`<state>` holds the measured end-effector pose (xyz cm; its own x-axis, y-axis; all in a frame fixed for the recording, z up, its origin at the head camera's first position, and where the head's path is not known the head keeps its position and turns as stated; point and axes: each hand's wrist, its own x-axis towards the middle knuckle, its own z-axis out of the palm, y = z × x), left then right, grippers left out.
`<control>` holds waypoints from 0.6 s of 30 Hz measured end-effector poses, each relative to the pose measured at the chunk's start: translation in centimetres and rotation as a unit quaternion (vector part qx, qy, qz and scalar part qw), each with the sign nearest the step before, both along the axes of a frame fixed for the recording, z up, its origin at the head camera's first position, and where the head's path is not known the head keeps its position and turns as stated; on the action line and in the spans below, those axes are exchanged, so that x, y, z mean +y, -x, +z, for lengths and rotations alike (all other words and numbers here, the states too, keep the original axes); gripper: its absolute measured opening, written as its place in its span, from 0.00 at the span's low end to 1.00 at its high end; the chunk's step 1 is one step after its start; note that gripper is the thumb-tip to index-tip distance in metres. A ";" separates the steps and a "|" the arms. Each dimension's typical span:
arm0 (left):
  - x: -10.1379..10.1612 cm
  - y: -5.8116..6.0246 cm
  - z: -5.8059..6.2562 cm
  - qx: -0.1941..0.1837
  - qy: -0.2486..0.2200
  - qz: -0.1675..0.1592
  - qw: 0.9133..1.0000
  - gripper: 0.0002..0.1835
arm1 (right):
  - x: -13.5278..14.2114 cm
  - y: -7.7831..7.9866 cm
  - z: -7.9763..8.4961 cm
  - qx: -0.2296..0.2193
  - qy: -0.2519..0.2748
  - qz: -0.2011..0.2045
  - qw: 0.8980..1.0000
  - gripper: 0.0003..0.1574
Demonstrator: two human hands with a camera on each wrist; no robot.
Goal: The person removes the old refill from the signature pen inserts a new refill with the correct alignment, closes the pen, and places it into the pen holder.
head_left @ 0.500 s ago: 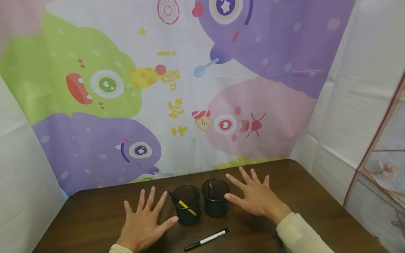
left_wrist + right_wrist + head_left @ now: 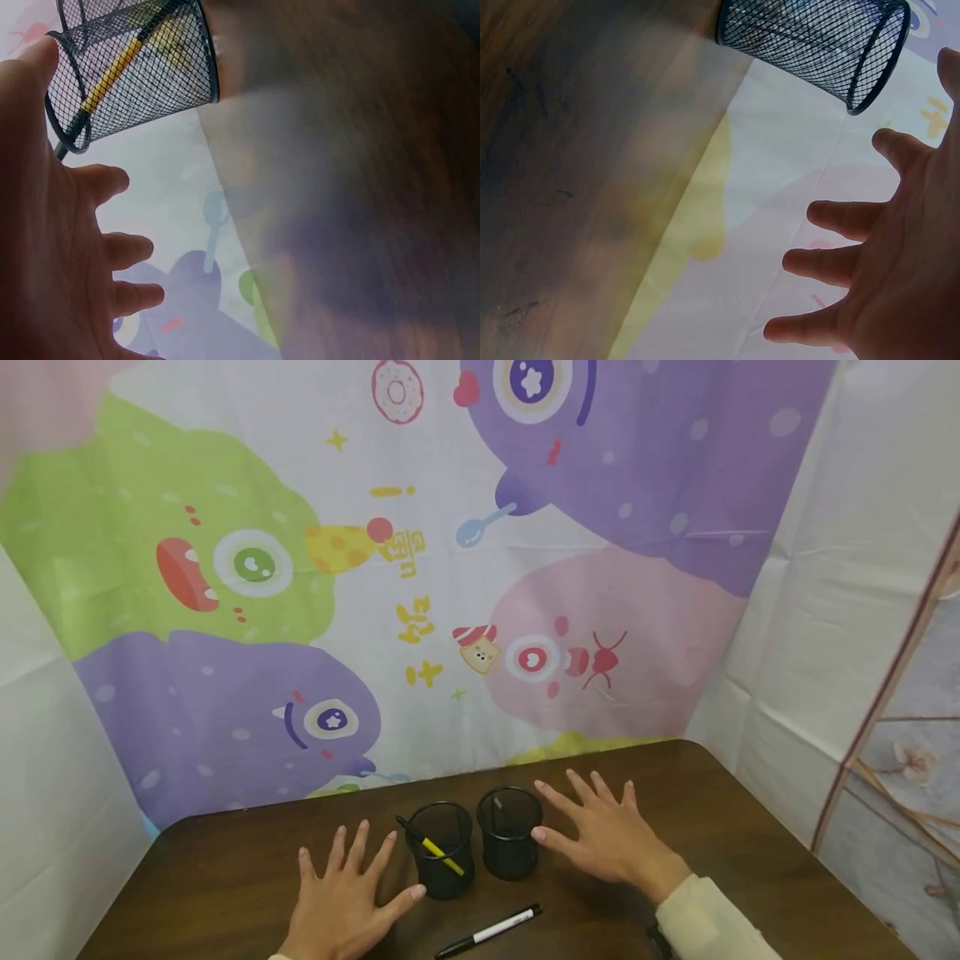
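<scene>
My left hand [image 2: 341,897] is spread with straight fingers, left of a black mesh pen cup [image 2: 447,881], its thumb near the rim. In that cup leans a yellow and black pen [image 2: 438,852]; the left wrist view shows the pen [image 2: 112,75] through the mesh. My right hand [image 2: 607,839] is spread too, right of a second mesh pen cup [image 2: 510,857]. A dark slim item [image 2: 504,814] shows faintly inside this cup. Neither hand holds anything. In front of the cups lies a white marker [image 2: 491,931] with black ends.
Both cups stand side by side on a dark brown wooden table [image 2: 225,860]. Behind it hangs a cartoon-printed cloth [image 2: 435,718]. White cloth walls [image 2: 60,760] close off the left and right sides.
The left hand has shifted slightly down and to the right, and its fingers stay spread. The right hand, cups and marker look the same apart from a tiny camera shift.
</scene>
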<state>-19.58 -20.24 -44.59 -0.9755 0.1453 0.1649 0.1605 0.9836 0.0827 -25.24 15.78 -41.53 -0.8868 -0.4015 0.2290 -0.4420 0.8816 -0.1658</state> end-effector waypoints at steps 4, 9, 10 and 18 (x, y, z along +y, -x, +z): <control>0.0 0.0 0.0 -0.015 -0.005 0.000 1.000 0.48 | -0.1 -0.3 0.1 0.001 0.005 0.000 1.000 0.46; 0.0 -0.1 -0.1 -0.017 -0.007 -0.001 1.000 0.47 | -0.2 -0.8 0.1 -0.004 0.012 -0.004 1.000 0.46; 0.1 -0.2 -0.1 -0.019 -0.007 0.000 1.000 0.47 | -0.3 -0.9 0.1 -0.006 0.013 -0.005 1.000 0.46; 0.7 -0.8 -0.1 -0.030 -0.011 0.001 0.999 0.47 | -0.4 -1.7 0.0 -0.006 0.015 -0.004 1.000 0.47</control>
<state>-18.82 -19.59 -44.73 -0.9841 0.1398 0.1096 0.1520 0.9819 0.1130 -23.57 15.41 -41.50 -0.8931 -0.3870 0.2296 -0.4322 0.8797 -0.1983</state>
